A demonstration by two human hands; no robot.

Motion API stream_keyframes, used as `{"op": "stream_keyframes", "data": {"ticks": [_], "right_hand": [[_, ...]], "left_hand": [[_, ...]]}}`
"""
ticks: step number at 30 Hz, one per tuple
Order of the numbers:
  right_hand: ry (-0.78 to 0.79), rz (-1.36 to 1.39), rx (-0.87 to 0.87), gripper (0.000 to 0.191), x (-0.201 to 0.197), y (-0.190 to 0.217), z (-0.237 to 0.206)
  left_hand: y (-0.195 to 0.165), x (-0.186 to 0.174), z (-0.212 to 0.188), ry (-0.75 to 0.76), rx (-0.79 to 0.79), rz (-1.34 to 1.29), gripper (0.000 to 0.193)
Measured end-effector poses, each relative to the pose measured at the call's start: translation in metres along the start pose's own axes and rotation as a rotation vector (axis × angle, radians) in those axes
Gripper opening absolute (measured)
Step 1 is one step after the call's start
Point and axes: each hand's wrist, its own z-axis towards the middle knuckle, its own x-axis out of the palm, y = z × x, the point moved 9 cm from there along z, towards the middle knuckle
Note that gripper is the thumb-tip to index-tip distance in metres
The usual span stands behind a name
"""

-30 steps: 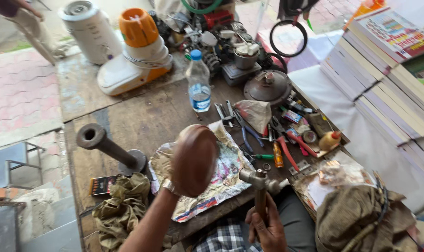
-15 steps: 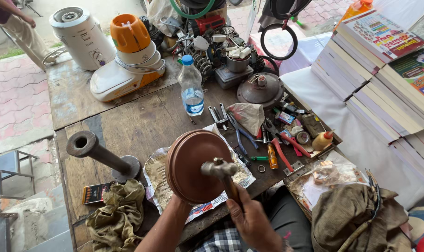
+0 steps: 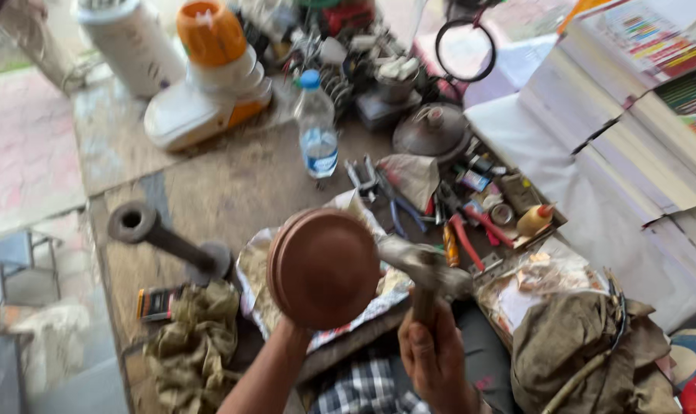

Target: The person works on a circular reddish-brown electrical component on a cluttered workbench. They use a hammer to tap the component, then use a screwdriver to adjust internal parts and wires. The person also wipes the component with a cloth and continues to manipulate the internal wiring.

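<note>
Presently, the right hand (image 3: 437, 356) is clamped on a hammer (image 3: 424, 270), whose head touches the rim of a brown lid (image 3: 323, 267). The left hand is hidden behind that lid — its grip cannot be told — though the forearm rises to it. The lid stands tilted above a printed sheet (image 3: 359, 307) on the bench (image 3: 210, 184). Beyond — a bottle (image 3: 316, 132) with a blue-and-white label; left, a small dark packet (image 3: 157, 303) beside a rag (image 3: 194, 349).
</note>
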Motion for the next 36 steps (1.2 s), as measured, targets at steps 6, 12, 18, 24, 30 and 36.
{"op": "stream_keyframes", "data": {"ticks": [6, 12, 18, 24, 30, 36], "right_hand": [[0.16, -0.072, 0.618, 0.048, 0.005, -0.067, -0.002], [0.195, -0.273, 0.16, 0.041, -0.01, -0.05, 0.003], [0.095, -0.165, 0.566, 0.049, -0.018, -0.089, -0.014], [0.237, -0.626, 0.165, 0.039, -0.003, -0.072, -0.011], [0.021, -0.251, 0.41, 0.054, -0.024, -0.077, -0.021], [0.262, -0.524, 0.163, 0.044, 0.003, -0.076, -0.016]], "left_hand": [[0.002, 0.003, 0.004, 0.024, -0.02, 0.029, 0.054], [-0.003, -0.002, 0.002, -0.016, -0.009, 0.03, 0.055], [0.002, 0.0, 0.006, 0.014, -0.023, 0.046, 0.055], [0.0, -0.007, 0.006, -0.041, -0.024, 0.055, 0.056], [0.005, -0.003, 0.007, -0.018, -0.036, 0.043, 0.057], [0.007, -0.011, 0.0, -0.065, -0.047, 0.071, 0.058]]}}
